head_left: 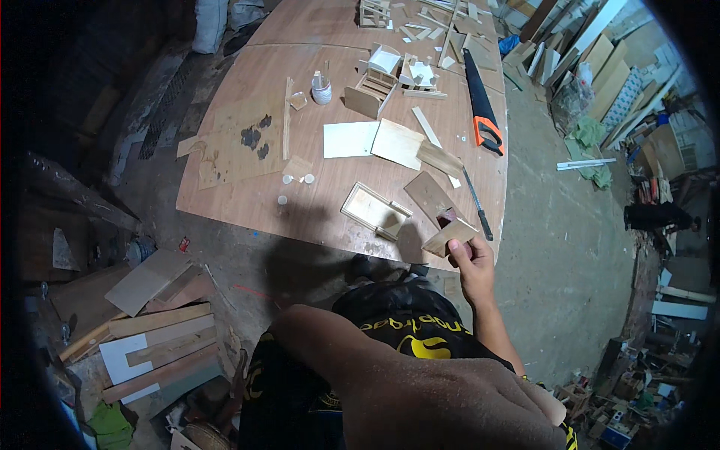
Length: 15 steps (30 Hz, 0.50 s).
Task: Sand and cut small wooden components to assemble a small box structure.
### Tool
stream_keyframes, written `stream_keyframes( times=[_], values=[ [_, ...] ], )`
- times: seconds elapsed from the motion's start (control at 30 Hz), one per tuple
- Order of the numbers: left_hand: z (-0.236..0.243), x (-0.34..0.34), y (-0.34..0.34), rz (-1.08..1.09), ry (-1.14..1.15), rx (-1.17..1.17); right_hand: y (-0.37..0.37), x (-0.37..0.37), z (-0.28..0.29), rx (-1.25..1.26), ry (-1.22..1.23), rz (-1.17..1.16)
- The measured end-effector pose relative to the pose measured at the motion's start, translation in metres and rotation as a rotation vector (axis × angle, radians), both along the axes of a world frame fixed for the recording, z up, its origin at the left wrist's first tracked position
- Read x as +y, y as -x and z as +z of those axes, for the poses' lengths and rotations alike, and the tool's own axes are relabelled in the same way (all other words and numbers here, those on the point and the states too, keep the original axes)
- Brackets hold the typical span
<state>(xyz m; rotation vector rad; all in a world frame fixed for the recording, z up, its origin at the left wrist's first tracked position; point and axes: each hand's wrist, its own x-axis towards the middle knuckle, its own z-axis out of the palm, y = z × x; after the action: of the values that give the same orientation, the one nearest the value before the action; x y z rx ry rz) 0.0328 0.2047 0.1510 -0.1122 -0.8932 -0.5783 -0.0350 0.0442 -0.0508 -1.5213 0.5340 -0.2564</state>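
Item one: a small wooden piece (441,239), pale brown, flat-faced and straight-edged, held at a slant over the near edge of the table (232,196). We find the right hand (476,271) clamped on its right end, thumb across the near face. The left hand (480,397) is raised close to the lens, well apart from the right (we cannot tell what its fingers are doing).

Just behind the piece we list a brown board (427,191); a dark reddish patch shows between the two, its nature unclear. To the left lies a shallow wooden tray (362,203) with raised edges.

Surface: reddish-brown, seamed across its far part. On it we count a handsaw (478,90) with orange and black handle, a narrow blade tool (476,199), a white panel (349,140), a white jar (321,91), a blotched plywood sheet (225,150) and small wooden assemblies (367,97).

Room: grey floor (559,232), worn; stacked boards (169,349) at lower left; leaning timber (600,75) at upper right, green sheeting (589,142) below it.
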Motion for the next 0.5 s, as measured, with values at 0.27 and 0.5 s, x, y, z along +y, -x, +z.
stream_keyframes(
  times=[0.27, 0.5],
  values=[
    [0.0, 0.017, 0.012, 0.034, -0.067, 0.174, -0.008, 0.003, -0.005, 0.017, 0.033, 0.033],
    [-0.04, 0.011, -0.043, 0.52, -0.447, -0.315, -0.017, 0.007, -0.002, 0.007, -0.01, 0.067]
  ],
)
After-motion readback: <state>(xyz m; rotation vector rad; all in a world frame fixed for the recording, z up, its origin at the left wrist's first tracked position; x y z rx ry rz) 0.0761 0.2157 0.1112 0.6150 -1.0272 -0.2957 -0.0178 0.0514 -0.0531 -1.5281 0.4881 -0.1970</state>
